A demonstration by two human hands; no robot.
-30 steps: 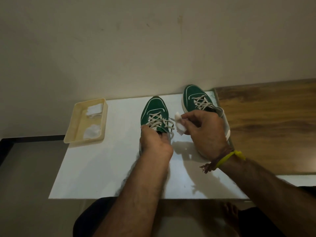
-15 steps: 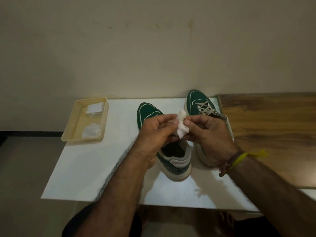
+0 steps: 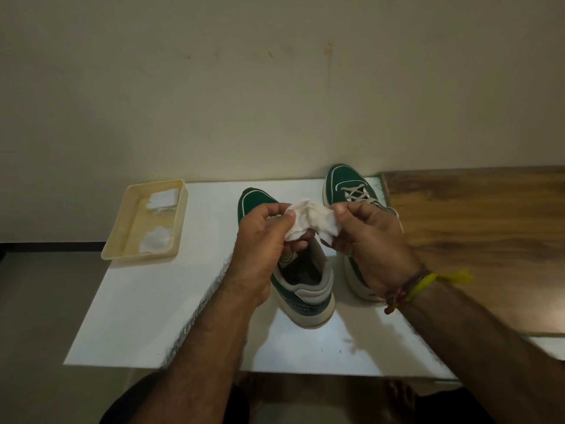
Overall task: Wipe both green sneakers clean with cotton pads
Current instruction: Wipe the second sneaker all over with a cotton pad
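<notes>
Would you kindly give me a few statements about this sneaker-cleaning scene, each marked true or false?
1. Both hands hold one cotton pad: the left hand and the right hand pinch it. True.
2. The tray sits on the wooden surface. False: it rests on the white table, at its far left corner.
3. Two white pads lie in the tray. True.
4. The left sneaker is lifted off the table. False: it stands on the table.
5. The right sneaker lies on its side. False: it stands upright.
</notes>
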